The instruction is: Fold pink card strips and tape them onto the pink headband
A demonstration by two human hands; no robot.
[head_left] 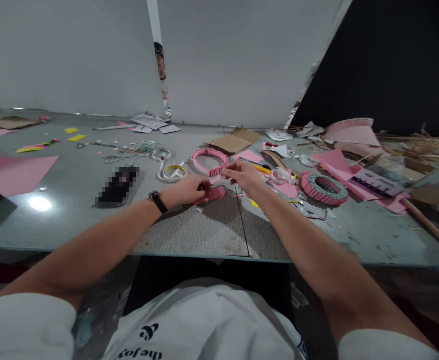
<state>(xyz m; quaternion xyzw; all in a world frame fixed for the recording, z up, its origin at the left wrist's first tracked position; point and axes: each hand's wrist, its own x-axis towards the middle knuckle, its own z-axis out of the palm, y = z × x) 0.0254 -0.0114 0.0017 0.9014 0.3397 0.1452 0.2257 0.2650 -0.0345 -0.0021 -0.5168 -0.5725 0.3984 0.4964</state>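
A ring of folded pink paper (209, 159) sits on the grey work surface, just beyond my hands. My left hand (192, 190), wearing a black watch, is closed with its fingers curled at a small pink strip (215, 180). Under and beside those fingers lies a flat pink paper piece (214, 194). On the other side, my right hand (244, 175) pinches thumb and forefinger together close to the ring's near right edge. What either hand grips is too small to make out. Left of the ring is a roll of tape (175, 172) with a yellow inner rim.
A second pink ring with green-white cord (324, 188) lies at right, among paper scraps and a clear tape roll (280, 175). Brown cardboard (234, 141) is behind the first ring. At left are a blurred dark phone (117, 186), cord (147, 146) and pink paper (13, 172).
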